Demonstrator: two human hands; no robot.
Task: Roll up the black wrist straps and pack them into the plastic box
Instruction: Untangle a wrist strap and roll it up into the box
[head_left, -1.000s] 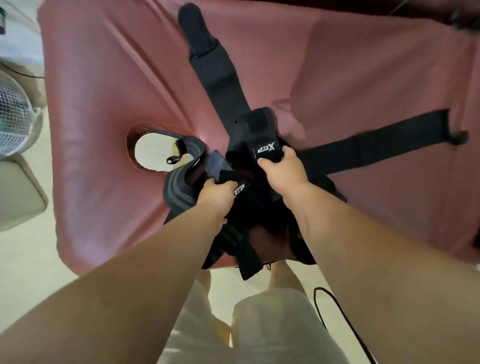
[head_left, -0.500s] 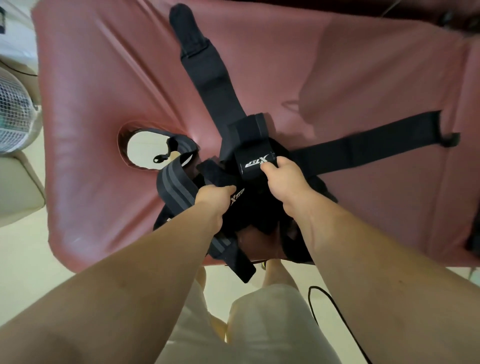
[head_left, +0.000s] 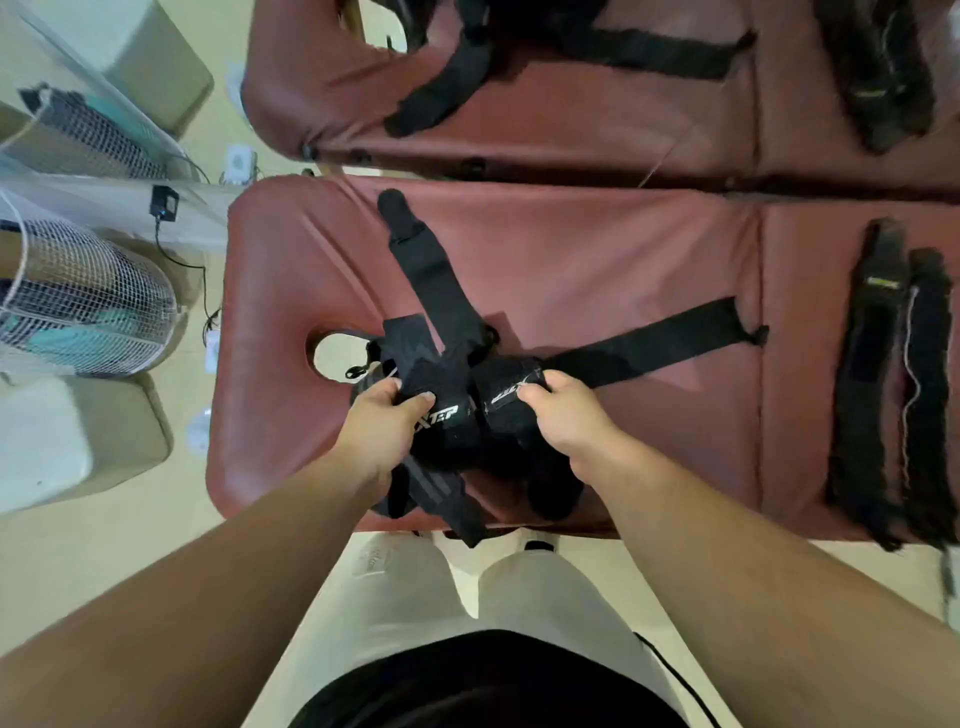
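Straps (head_left: 447, 457) sit in a black tangle at the near edge of the bed (head_left: 597, 260), just right of the face hole (head_left: 332, 356); some ends hang over the edge. Left hand (head_left: 382, 423) pinches a folded strap piece between thumb and fingers, white logo just beside the thumb. Right hand (head_left: 563, 415) has its fingers curled round a small roll (head_left: 501, 397) with a logo, partly covered by the fingers. One long tail (head_left: 431, 270) runs up-left out of the tangle, a second tail (head_left: 649, 343) runs right from by the right hand. Can't tell how many straps are in the tangle or which tail belongs where; lower part hidden under the wrists. Flat pair (head_left: 872, 389) lies side by side at the bed's right end, blurry. Far bed (head_left: 571, 130) carries more black strips, cut off by the top edge. Fan (head_left: 78, 301) at left, partly cut off
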